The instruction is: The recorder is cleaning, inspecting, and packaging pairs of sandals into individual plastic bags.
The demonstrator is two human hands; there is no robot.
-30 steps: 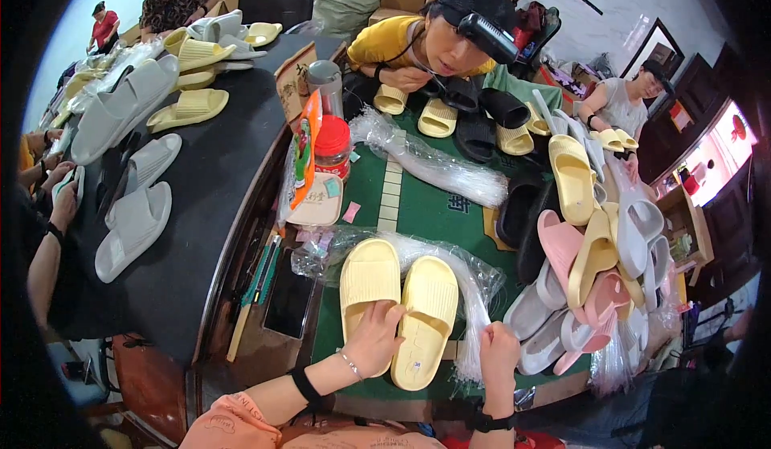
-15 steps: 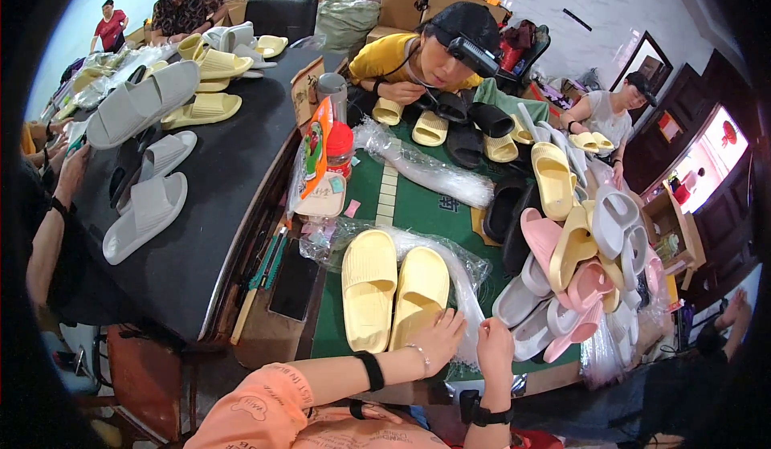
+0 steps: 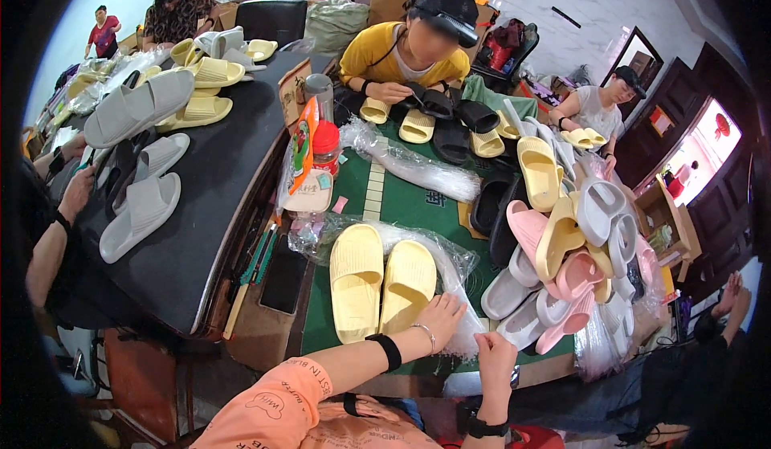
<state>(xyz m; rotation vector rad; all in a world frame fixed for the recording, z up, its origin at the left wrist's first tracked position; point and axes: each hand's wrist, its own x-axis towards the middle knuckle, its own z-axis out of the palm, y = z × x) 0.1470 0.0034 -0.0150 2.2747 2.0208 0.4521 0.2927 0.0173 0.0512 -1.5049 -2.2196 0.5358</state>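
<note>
A pair of pale yellow slippers lies in front of me, the left slipper (image 3: 356, 284) beside the right slipper (image 3: 408, 276). My left hand (image 3: 440, 320) rests with its fingers stretched out by the heel of the right one, on the edge of a bundle of thin clear plastic (image 3: 462, 332). Just right of the bundle's near end, my right hand (image 3: 495, 361) is closed with thumb and finger pinched together. Whatever it pinches, if anything, is too small to make out.
A heap of grey, pink, yellow and black slippers (image 3: 554, 248) fills the right side. Another clear plastic bundle (image 3: 426, 172) lies farther back. On the left are a red-lidded jar (image 3: 325, 148), a green cutter (image 3: 261, 256) and a phone (image 3: 283, 280). A person in yellow (image 3: 401, 63) sits across.
The view has shifted a little, so most things sit slightly left and higher. My right hand stays pinched near the plastic bundle; my left fingers remain over its edge.
</note>
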